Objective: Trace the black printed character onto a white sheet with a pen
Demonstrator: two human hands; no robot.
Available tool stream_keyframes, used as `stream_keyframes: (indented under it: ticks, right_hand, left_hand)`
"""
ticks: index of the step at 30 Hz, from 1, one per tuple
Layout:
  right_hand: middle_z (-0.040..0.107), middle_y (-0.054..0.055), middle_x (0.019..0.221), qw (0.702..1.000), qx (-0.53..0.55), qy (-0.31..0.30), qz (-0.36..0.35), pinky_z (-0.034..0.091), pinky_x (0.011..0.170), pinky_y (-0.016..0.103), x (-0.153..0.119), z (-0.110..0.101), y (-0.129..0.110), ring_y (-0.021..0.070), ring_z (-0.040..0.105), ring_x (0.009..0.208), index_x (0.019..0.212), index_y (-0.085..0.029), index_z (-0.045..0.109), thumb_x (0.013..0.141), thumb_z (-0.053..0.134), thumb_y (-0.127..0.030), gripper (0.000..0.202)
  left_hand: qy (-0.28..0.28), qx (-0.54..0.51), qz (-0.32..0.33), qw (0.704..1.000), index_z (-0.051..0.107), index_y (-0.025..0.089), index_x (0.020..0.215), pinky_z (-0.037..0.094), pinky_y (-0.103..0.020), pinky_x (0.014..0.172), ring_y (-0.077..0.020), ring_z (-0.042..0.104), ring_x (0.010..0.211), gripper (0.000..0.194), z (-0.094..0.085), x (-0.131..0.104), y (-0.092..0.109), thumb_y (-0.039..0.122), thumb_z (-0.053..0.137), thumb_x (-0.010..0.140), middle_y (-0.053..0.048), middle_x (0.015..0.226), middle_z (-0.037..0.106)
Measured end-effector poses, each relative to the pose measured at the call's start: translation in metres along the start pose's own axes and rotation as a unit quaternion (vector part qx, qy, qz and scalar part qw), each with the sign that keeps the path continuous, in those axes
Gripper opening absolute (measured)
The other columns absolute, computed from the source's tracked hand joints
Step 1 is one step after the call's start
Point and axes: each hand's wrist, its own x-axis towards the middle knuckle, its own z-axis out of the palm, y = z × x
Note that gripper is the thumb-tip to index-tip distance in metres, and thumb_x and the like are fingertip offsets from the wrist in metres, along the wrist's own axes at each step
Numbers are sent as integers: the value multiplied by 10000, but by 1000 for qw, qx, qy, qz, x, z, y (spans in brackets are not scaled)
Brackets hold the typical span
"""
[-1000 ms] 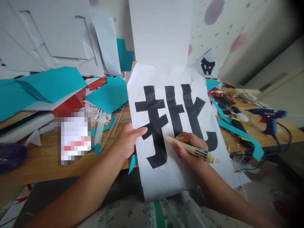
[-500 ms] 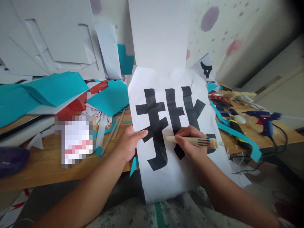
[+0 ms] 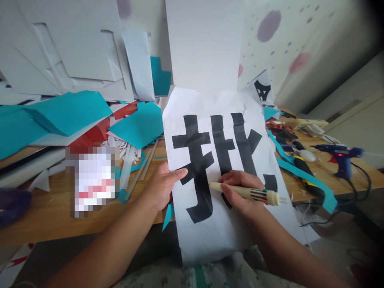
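A white sheet of paper (image 3: 192, 240) with a large black printed character (image 3: 192, 140) leans from the table edge down to my lap. My left hand (image 3: 163, 186) grips the sheet's left edge, thumb on top and the other fingers hidden behind. In my right hand (image 3: 237, 188) is a thick cream multicolour pen (image 3: 255, 195), pinched near its tip. The tip meets the paper at the right side of the character's lower left stroke. My right hand rests over the middle strokes and hides part of them.
Teal paper (image 3: 136, 124) and white scraps lie on the wooden table (image 3: 99, 230) at left, near a blurred-out item (image 3: 94, 180). On the right are a blue glue gun (image 3: 342, 154), a teal strip (image 3: 309, 176) and cables. White board (image 3: 84, 48) stands behind.
The pen tip has moved slightly down along the stroke's edge, and the pen's back end has tipped lower. My left hand keeps its hold; the view has shifted a little.
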Motion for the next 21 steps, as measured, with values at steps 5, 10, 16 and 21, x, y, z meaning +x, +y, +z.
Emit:
stream_keyframes:
  ticks: [5, 10, 16, 21]
  right_hand:
    - [666, -20, 633, 999, -25, 31, 38, 455, 459, 250, -2, 2, 0, 141, 629, 528, 716, -233, 615, 803, 702, -228, 124]
    - [665, -30, 636, 1000, 5, 0, 20, 498, 520, 246, -1, 0, -1, 149, 671, 588, 672, -230, 590, 804, 691, -200, 170]
    - [671, -28, 651, 998, -20, 29, 47, 465, 481, 244, 0, 2, -1, 138, 630, 546, 748, -237, 618, 799, 717, -224, 112]
    - [659, -26, 622, 999, -14, 14, 37, 461, 471, 247, 1, 2, -3, 139, 624, 533, 694, -232, 610, 807, 697, -228, 142]
  left_hand:
    - [-4, 1, 3, 1000, 713, 150, 1102, 555, -356, 833, -290, 713, 988, 451, -1, 0, -1, 252, 829, 678, -112, 1110, 759]
    - [-8, 3, 9, 1000, 710, 165, 1119, 557, -367, 847, -293, 711, 993, 467, -2, 2, -2, 266, 830, 680, -107, 1118, 758]
    - [1, 9, 11, 1000, 718, 168, 1091, 561, -338, 813, -269, 724, 935, 437, -2, 2, -3, 267, 832, 682, -97, 1080, 769]
    - [-6, 11, 13, 1000, 717, 174, 1093, 559, -352, 822, -281, 721, 953, 428, -3, 2, -3, 270, 825, 690, -100, 1097, 763]
